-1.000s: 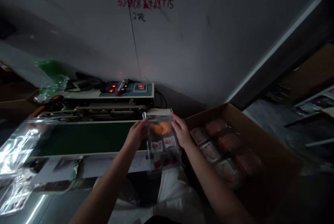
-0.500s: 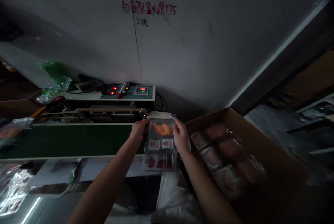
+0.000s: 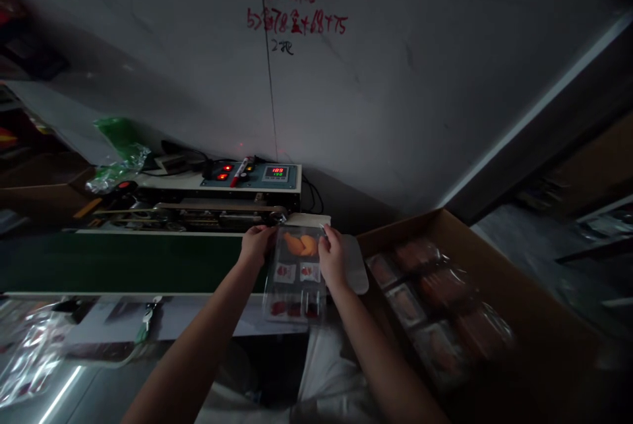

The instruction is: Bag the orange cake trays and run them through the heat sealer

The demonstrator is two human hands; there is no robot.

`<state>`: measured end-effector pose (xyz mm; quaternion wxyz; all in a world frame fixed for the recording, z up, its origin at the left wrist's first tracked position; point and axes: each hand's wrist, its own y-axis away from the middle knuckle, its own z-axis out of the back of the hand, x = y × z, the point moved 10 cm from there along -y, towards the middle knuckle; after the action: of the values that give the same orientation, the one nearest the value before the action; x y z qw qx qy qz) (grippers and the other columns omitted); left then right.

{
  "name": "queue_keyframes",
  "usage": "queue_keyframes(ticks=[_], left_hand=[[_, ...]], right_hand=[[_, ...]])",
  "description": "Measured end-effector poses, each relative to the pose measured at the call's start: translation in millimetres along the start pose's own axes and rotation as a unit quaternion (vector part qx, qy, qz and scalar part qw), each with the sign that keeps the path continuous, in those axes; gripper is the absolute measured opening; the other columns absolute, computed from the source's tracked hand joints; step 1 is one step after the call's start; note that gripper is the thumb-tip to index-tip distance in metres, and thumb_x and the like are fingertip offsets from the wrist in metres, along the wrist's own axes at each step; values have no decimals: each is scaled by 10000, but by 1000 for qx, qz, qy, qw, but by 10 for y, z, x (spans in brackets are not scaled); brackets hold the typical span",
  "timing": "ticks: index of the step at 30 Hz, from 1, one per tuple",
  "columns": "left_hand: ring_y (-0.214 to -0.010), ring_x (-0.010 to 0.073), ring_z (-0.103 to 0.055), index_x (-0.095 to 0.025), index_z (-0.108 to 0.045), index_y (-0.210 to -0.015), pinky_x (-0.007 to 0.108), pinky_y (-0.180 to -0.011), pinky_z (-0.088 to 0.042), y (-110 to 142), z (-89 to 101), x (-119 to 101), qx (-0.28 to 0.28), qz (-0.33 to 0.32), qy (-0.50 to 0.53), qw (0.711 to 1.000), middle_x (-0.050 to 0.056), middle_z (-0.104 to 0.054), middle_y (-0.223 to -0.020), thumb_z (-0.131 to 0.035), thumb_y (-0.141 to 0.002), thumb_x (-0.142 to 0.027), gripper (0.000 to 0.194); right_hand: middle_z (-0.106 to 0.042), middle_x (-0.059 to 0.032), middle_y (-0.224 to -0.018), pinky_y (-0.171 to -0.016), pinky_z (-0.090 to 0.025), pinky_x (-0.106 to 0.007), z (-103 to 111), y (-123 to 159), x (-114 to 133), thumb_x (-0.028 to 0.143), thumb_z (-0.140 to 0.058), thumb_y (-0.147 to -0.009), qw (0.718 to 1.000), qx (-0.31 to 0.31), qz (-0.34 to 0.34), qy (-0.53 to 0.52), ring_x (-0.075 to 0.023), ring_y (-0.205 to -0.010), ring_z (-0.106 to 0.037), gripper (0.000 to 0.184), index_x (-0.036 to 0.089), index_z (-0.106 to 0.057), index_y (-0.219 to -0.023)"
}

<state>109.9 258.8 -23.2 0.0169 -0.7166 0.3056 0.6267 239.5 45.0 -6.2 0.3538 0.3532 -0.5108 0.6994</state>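
A clear plastic package point(image 3: 293, 290) is held between both hands at the right end of a green conveyor belt point(image 3: 163, 262). Inside it lie orange pieces, two small white sachets and dark red items in a lower row. My left hand point(image 3: 255, 246) pinches its upper left edge, close to the sealing machine's roller end. Along the upper right edge, my right hand point(image 3: 333, 256) has its fingers closed on the package. Behind the belt is the band sealer point(image 3: 217, 213), with a lit control panel point(image 3: 250, 175). A red and white marker point(image 3: 240, 172) rests on that panel.
A cardboard box point(image 3: 445, 221) with several packed trays stands at the right. A pale rounded panel point(image 3: 356, 266) sits beside my right hand. Keys point(image 3: 147, 318) hang below the belt's front edge. Green and clear plastic wrap point(image 3: 119, 140) lies at the far left. A wall rises behind.
The package and both hands have shifted slightly left relative to the sealer, nearer its roller end. The view has turned a little. The red display reading went from 190 to 189.
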Motion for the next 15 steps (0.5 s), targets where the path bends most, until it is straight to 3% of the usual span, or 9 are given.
queue_keyframes(ticks=[8,15], left_hand=[[-414,87,-460,-215,-443,-630,189,-425,-325,-85,302,-125,-55,-53,-65,995,-71,-518,-475,-768,-509,-311,360],[-410,83,-414,-216,-446,-622,203,-423,-306,-135,655,-308,-97,-77,-103,987,-85,-465,-458,-756,-521,-349,352]], right_hand=[[-573,-138,-1105,-971,-500,-402,-224,37,47,244,-439,-895,1000,-9,10,17,-232,-1064,-586,380,159,-641,-1206],[-569,-142,-1108,-865,-542,-392,-676,149,272,234,-459,-884,1000,18,-7,-16,-217,-942,-609,381,169,-599,-1233]])
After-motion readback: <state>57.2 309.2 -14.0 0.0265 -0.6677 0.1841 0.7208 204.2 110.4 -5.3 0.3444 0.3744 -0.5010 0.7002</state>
